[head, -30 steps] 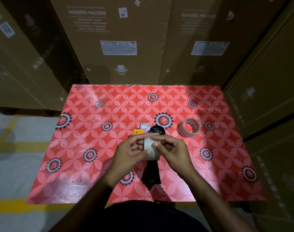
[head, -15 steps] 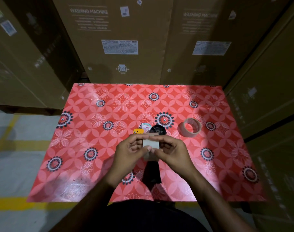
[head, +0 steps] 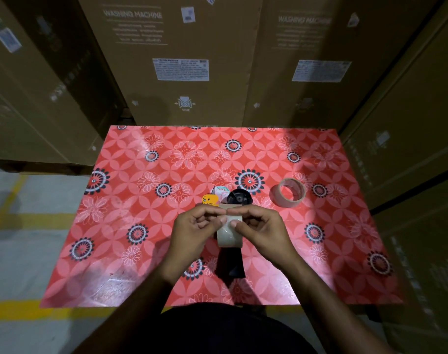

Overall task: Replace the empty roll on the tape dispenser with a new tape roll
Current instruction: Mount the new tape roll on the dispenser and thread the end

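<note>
Pinching tape roll: left hand, right hand, both grips curled; dispenser beneath.

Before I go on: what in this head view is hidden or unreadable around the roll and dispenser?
- Tape roll: its core and loose end, covered by left hand and right hand.
- Tape dispenser: its middle, behind the roll; handle lost in shadow.
- Yellow label: print too small.

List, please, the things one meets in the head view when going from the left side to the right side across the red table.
Left hand → roll held in both hands → right hand → loose tape roll. The dispenser overlaps the hands, so I leave it out.
</note>
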Motion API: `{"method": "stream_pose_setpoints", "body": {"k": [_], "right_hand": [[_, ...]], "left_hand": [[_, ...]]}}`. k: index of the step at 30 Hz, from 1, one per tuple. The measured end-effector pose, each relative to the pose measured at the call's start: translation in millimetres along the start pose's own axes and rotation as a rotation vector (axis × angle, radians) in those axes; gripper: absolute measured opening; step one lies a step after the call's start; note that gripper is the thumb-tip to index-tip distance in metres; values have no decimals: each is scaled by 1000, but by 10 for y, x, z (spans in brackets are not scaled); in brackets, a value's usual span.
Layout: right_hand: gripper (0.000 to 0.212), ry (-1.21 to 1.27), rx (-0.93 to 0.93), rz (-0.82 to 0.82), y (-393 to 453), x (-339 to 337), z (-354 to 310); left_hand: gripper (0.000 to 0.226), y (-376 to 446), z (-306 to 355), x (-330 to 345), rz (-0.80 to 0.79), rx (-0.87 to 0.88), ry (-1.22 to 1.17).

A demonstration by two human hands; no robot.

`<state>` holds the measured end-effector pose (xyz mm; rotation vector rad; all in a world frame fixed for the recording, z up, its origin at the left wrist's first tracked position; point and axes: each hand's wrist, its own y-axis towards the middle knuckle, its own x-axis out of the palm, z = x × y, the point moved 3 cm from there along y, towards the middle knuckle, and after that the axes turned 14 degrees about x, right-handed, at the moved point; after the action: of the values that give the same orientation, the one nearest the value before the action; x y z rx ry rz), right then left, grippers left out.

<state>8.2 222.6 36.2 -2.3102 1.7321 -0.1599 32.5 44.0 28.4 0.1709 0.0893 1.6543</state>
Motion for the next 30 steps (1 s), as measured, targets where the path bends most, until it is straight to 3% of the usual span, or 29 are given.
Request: {"method": "stream_pose_setpoints", "body": {"k": [7,12,14,18,23,30], "right_hand": [[20,51,8,94,10,19,28],[51,81,58,-81,-23,51,62],[51,71,48,-59,-14,30,59],[45,75,34,-12,2,10,38],[6,297,127,55,107,-8,43],[17,260,163,-17,135,-6,46]], "left_hand": [[48,-41,36,78,-97,-27,-107],[40,-23,76,67,-64,-20,-63],[42,-25,83,71,-69,-29,-89],[67,-24,44,27,-107,-59,-172],[59,-51,28,86,-186,-36,-100],[40,-56,-6,85,-119,-19,-111]]}}
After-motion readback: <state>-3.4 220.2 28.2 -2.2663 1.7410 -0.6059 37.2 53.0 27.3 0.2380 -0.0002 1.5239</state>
